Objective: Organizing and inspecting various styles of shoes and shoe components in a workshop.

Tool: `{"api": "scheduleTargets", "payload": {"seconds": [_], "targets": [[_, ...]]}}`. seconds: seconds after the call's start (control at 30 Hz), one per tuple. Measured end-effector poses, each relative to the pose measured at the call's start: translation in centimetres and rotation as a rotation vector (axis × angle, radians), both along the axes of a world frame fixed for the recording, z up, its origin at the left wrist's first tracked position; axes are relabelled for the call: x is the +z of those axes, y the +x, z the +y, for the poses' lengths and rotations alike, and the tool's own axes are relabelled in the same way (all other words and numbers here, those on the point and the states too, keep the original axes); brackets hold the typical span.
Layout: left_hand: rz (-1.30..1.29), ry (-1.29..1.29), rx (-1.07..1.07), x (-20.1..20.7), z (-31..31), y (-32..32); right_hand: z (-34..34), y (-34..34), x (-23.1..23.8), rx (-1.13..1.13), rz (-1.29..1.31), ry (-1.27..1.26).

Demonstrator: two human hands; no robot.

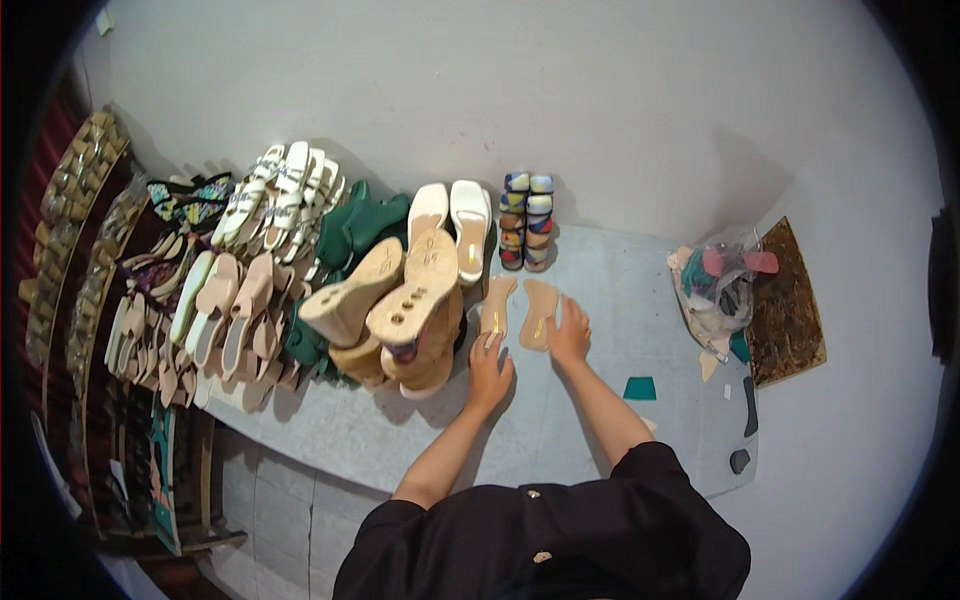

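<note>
Two tan shoe insoles lie side by side on the pale table, each with a small gold mark. My left hand (491, 373) rests at the near end of the left insole (497, 300), fingers stretched out onto it. Along the outer edge of the right insole (539, 312) lies my right hand (571, 335), its fingers apart and touching that edge. Neither hand lifts anything. Just left of my left hand stand cork-coloured wedge soles (418, 292), some stacked on others. Behind the insoles are white open-toed slides (469, 225) and a pair of multicoloured strappy sandals (526, 222).
Several white sandals (288, 190), pink slides (215, 305) and green shoes (365, 225) crowd the table's left side. At right are a plastic bag of scraps (722, 285), a brown board (790, 305) and a green scrap (640, 388). Shelves (85, 220) of wedge heels stand far left.
</note>
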State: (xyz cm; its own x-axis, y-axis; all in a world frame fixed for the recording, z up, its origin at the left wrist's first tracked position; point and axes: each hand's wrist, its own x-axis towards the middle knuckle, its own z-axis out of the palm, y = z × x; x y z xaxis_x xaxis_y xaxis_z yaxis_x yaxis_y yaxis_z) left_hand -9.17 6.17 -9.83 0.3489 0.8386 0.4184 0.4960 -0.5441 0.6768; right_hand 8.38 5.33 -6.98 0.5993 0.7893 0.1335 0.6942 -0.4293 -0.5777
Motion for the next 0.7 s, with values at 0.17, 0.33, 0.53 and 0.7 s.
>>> {"api": "scheduleTargets", "payload": {"seconds": [0.17,0.33,0.53,0.7], "targets": [[0.003,-0.049,0.050,-0.5,-6.8,-8.6,-9.5,1.9,0.5,-0.030,0.005,0.101],[0.007,-0.094,0.205,0.3,-12.5,-11.6,-22.3,0.6,-0.7,0.245,-0.263,-0.111],[-0.014,-0.040,-0.071,1.3,-17.3,-5.5,-29.7,3.0,-2.4,-0.137,-0.225,-0.334],[-0.030,-0.044,-0.306,2.2,-19.2,1.5,-30.3,3.3,-2.6,-0.096,-0.216,-0.259]]}}
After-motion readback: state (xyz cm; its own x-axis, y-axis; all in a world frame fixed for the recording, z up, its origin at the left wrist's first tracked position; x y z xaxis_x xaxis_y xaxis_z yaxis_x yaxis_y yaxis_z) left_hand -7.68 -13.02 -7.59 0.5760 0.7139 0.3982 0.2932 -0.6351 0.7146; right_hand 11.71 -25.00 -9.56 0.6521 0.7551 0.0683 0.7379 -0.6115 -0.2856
